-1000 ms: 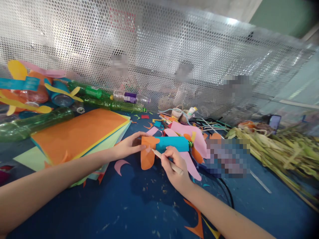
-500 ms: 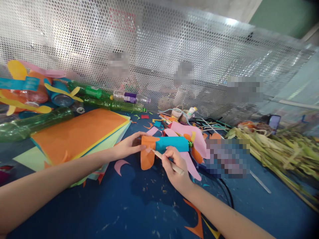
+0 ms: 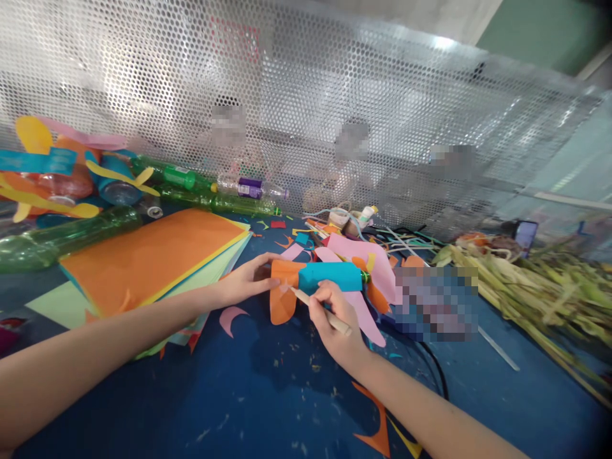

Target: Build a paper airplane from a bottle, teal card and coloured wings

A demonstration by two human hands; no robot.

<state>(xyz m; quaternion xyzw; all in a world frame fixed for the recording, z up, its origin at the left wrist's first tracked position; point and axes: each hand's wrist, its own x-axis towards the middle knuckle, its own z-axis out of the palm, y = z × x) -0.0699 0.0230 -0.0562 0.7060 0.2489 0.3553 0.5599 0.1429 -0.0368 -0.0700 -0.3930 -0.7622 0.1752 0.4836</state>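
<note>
A small bottle wrapped in blue paper [image 3: 335,276] lies on its side, its green cap pointing right. Around its left end is an orange paper piece [image 3: 283,309] that hangs down in a rounded flap. My left hand [image 3: 257,277] grips that end, fingers closed over the orange paper and the thumb hidden in part. Pinched in my right hand [image 3: 342,322] is a pale tapered stick [image 3: 302,296], its tip touching the orange paper near a light patch. Behind the bottle lie pink paper shapes [image 3: 366,315].
Stacked coloured sheets [image 3: 157,255] lie left, beside a green plastic bottle [image 3: 71,236] and paper-winged bottles [image 3: 117,182]. More bottles line the perforated metal screen [image 3: 287,83], with people behind it. Dry husks [image 3: 526,293] lie right. Orange scraps [image 3: 377,421] and a black cable [image 3: 437,370] are nearby.
The stick and my right hand have shifted very slightly left. My left hand and the bottle have stayed in place.
</note>
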